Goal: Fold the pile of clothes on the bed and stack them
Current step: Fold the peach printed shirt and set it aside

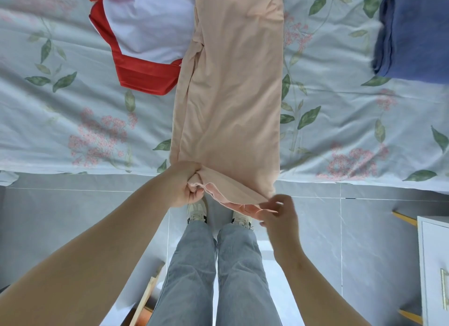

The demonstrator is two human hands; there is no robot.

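Legs in grey jeans stand on grey floor tiles. Above them, the left hand clenches a bunched near corner of the long peach fabric garment, and the right hand pinches the opposite hem corner. The garment lies on the floral-sheeted bed, its long axis running straight away, its near end overhanging the edge. A red-and-white garment touches its left side. A folded blue cloth lies well apart on the right.

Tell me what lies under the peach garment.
The floral bedsheet and an edge of the red-and-white garment, which runs beneath its left side. How far that reaches is covered.
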